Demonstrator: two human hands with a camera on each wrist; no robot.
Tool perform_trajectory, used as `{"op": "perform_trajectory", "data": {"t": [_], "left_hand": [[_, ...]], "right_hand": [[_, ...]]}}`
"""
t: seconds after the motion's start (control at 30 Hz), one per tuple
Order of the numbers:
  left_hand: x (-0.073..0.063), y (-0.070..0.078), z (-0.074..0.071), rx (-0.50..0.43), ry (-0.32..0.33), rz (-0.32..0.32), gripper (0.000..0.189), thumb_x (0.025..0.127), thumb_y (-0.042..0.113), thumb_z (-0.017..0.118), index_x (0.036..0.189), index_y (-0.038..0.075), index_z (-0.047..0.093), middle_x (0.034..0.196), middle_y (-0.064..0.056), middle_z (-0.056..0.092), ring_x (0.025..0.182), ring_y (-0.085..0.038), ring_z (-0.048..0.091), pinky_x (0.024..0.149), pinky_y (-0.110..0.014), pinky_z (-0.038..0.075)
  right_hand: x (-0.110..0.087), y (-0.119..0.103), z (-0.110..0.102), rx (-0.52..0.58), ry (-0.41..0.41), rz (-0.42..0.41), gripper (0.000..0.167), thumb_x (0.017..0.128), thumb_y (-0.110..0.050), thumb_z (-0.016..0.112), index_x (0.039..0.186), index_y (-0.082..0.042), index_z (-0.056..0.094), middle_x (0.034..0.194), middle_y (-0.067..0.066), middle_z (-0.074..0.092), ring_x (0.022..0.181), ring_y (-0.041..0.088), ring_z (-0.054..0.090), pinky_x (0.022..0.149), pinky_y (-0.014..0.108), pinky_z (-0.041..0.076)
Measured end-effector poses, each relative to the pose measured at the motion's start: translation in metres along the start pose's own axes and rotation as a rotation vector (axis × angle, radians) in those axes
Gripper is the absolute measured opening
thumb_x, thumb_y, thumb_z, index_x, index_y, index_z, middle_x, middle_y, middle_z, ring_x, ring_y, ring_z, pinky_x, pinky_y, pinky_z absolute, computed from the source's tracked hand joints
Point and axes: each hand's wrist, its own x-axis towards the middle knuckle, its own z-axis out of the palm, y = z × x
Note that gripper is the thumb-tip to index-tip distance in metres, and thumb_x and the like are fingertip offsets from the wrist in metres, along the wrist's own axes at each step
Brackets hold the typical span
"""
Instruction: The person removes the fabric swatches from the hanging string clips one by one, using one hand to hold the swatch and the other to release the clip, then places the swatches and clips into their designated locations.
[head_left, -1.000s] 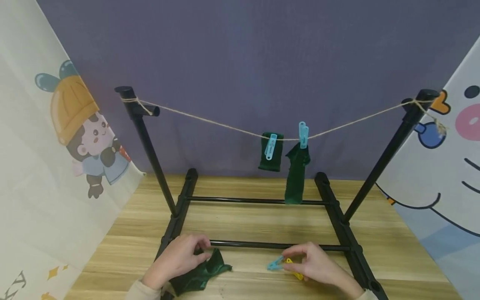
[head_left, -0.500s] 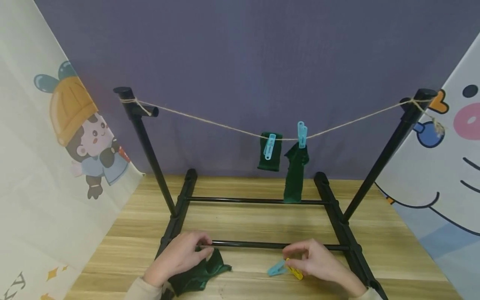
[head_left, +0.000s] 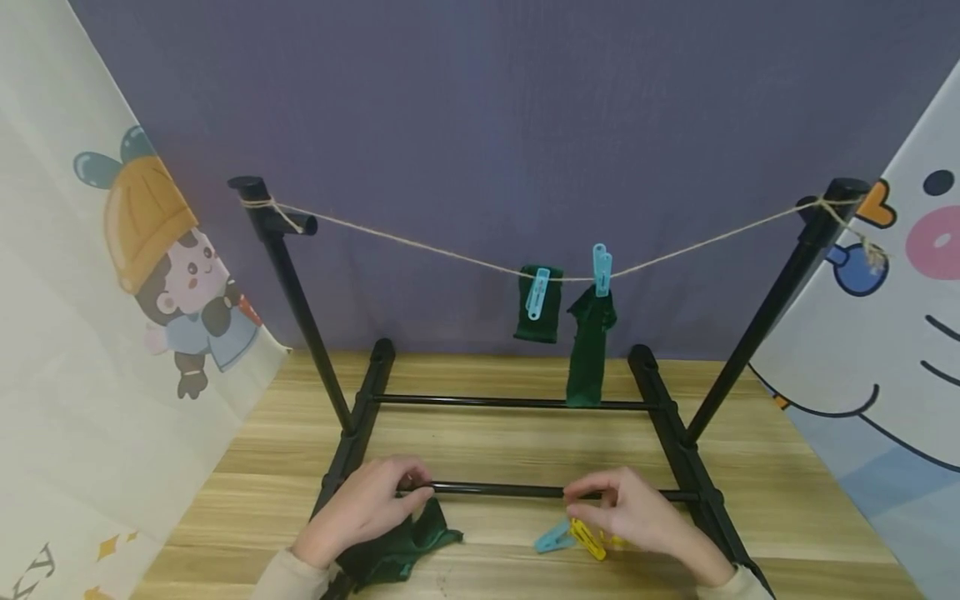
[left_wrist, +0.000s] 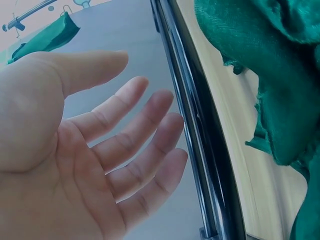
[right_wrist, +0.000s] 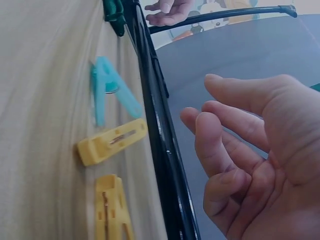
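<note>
"Can you read any words there?"
"Just some dark letters (head_left: 33,568), on the pale sheet (head_left: 67,442), well off to the left of the left hand (head_left: 369,507)."
"What do they say?"
"They look like a K and a Y, but they are tipped over, so I can't be sure."
"Whole word?"
"Can't tell. They sit by the view's bottom edge."

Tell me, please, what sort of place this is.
Perhaps an indoor play corner: a printed cartoon at the side, a wood-grain table with loose pegs, and a string tied between posts.
</note>
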Motion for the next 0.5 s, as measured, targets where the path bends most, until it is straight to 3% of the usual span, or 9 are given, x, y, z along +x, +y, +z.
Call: {"op": "perform_trajectory", "data": {"t": [0.17, 0.33, 0.5], "left_hand": [[0.004, 0.004, 0.001, 0.007, -0.005, 0.002, 0.02, 0.103, 0.04, 0.07, 0.112, 0.024, 0.078, 0.107, 0.012, 0.076, 0.099, -0.011, 0.068, 0.081, -0.035, 0.056], [0.008, 0.009, 0.001, 0.007, 0.001, 0.018, 0.022, 0.103, 0.038, 0.07, 0.114, 0.02, 0.078, 0.106, 0.01, 0.076, 0.099, -0.011, 0.068, 0.081, -0.035, 0.056], [0.013, 0.013, 0.001, -0.007, -0.011, 0.027, 0.025, 0.105, 0.038, 0.068, 0.116, 0.018, 0.077, 0.105, 0.009, 0.075, 0.098, -0.011, 0.068, 0.079, -0.035, 0.056]], "right_hand": [[0.0, -0.004, -0.006, -0.009, 0.014, 0.0, 0.028, 0.1, -0.035, 0.076, 0.122, -0.017, 0.08, 0.114, 0.009, 0.08, 0.047, 0.003, 0.049, 0.042, 0.023, 0.04], [0.001, -0.011, -0.01, -0.026, 0.043, -0.018, 0.032, 0.1, -0.036, 0.076, 0.122, -0.013, 0.08, 0.121, 0.01, 0.079, 0.046, 0.001, 0.043, 0.042, 0.027, 0.044], [0.001, -0.02, -0.017, -0.012, 0.051, -0.012, 0.034, 0.1, -0.032, 0.076, 0.125, -0.008, 0.078, 0.12, 0.011, 0.078, 0.051, 0.01, 0.055, 0.049, 0.033, 0.054]]}}
